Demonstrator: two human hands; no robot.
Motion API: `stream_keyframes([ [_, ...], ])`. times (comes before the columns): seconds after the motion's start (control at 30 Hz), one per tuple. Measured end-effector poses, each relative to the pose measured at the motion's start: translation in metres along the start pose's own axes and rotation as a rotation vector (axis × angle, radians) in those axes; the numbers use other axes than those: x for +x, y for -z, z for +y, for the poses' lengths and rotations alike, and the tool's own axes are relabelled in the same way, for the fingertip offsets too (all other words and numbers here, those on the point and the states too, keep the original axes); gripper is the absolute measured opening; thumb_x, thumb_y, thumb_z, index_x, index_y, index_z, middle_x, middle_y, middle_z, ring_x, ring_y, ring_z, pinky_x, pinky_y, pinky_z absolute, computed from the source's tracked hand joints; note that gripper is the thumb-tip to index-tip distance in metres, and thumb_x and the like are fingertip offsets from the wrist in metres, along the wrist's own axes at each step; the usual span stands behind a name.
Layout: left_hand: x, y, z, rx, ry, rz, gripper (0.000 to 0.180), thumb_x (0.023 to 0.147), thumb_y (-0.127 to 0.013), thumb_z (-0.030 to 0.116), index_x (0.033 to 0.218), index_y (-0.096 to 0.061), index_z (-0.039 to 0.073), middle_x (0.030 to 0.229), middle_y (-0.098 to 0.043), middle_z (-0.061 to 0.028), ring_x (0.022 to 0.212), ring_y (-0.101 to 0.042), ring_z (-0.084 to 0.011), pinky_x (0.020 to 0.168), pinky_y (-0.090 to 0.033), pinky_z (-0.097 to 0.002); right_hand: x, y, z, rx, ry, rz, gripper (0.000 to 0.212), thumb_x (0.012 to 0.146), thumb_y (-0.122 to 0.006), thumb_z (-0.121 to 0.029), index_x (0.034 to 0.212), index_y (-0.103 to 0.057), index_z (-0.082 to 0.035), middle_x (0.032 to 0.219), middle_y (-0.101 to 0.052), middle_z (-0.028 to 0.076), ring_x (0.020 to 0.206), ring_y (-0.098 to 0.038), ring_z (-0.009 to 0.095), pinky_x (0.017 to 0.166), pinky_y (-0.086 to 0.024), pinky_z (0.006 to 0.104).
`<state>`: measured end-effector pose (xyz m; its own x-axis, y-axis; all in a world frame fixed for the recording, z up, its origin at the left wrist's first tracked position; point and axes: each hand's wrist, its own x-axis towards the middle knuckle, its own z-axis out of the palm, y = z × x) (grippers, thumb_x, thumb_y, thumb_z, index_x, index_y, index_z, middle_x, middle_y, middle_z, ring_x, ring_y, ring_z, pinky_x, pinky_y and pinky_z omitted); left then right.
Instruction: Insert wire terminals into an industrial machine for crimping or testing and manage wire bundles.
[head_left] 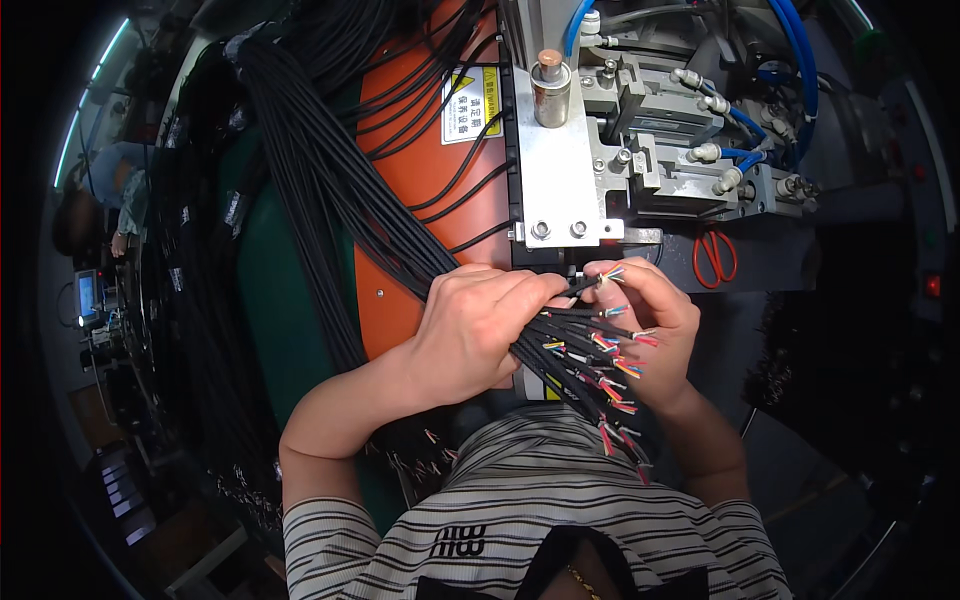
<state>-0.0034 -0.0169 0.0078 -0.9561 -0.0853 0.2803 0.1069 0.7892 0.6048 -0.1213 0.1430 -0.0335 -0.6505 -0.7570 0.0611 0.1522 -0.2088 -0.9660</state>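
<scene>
My left hand (480, 318) is closed round a thick bundle of black cables (350, 205), whose stripped ends fan out to the right below it. Red, yellow, white and blue inner wires (620, 365) stick out of those ends. One cable end (588, 286) is singled out at the top of the bundle. My right hand (655, 325) pinches its tip between thumb and forefinger, where thin coloured wires spread out. The other fingers of the right hand curl behind the loose ends. Both hands are just below the machine's metal plate (560, 180).
Pneumatic cylinders (680, 180) with blue air hoses (800, 60) stand at the upper right. Red-handled scissors (714, 257) hang beside them. Single black cables run from the machine's edge across an orange panel (425, 170). More cable bundles hang at the left, and a co-worker's hand (120, 243) shows far left.
</scene>
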Motion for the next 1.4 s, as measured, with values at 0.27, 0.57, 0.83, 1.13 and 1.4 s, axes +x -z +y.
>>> stream_keyframes([
  [0.27,0.011,0.019,-0.013,-0.339,-0.003,-0.129,0.037,0.067,-0.079,0.016,0.097,-0.065,0.001,0.079,-0.069,-0.0091,0.068,-0.067,-0.0260,0.063,-0.049,-0.0339,0.021,0.017,-0.020,0.334,-0.263,-0.368,0.019,0.091,-0.060,0.002,0.109,-0.066,0.005,0.096,-0.063,0.008,0.072,-0.060,0.008,0.060,-0.045,0.0191],
  [0.57,0.003,-0.009,0.013,0.204,-0.114,0.036,0.036,0.069,-0.072,0.010,0.102,-0.062,0.001,0.073,-0.062,-0.0076,0.065,-0.064,-0.0233,0.057,-0.043,-0.0349,0.007,-0.003,0.003,0.052,0.025,-0.021,0.016,0.080,-0.074,0.004,0.093,-0.066,0.003,0.087,-0.064,0.006,0.073,-0.059,0.006,0.057,-0.044,0.0204],
  [0.83,0.004,-0.009,0.008,0.122,-0.092,0.095,0.017,0.073,-0.067,0.007,0.088,-0.063,0.002,0.067,-0.061,-0.0036,0.059,-0.062,-0.0190,0.054,-0.040,-0.0316,0.001,-0.004,-0.001,-0.654,0.619,-0.049,0.036,0.080,-0.069,0.001,0.116,-0.064,0.005,0.102,-0.059,0.016,0.076,-0.062,0.020,0.066,-0.052,0.0276],
  [1.13,0.003,-0.009,0.000,0.081,-0.135,0.068,0.031,0.070,-0.078,0.021,0.089,-0.061,0.004,0.068,-0.060,-0.0029,0.057,-0.061,-0.0196,0.053,-0.039,-0.0304,0.007,0.017,-0.007,0.471,-0.308,-0.241,0.022,0.097,-0.057,-0.004,0.113,-0.064,0.008,0.099,-0.064,0.012,0.079,-0.063,0.012,0.070,-0.052,0.0232],
  [1.4,0.007,-0.004,-0.004,-0.094,-0.062,0.003,0.027,0.069,-0.076,0.017,0.089,-0.061,0.005,0.069,-0.063,-0.0052,0.062,-0.064,-0.0234,0.055,-0.042,-0.0327,0.011,0.013,-0.016,0.015,-0.126,-0.198,0.019,0.090,-0.059,0.008,0.107,-0.067,0.008,0.099,-0.064,0.014,0.074,-0.064,0.013,0.062,-0.053,0.0226],
])
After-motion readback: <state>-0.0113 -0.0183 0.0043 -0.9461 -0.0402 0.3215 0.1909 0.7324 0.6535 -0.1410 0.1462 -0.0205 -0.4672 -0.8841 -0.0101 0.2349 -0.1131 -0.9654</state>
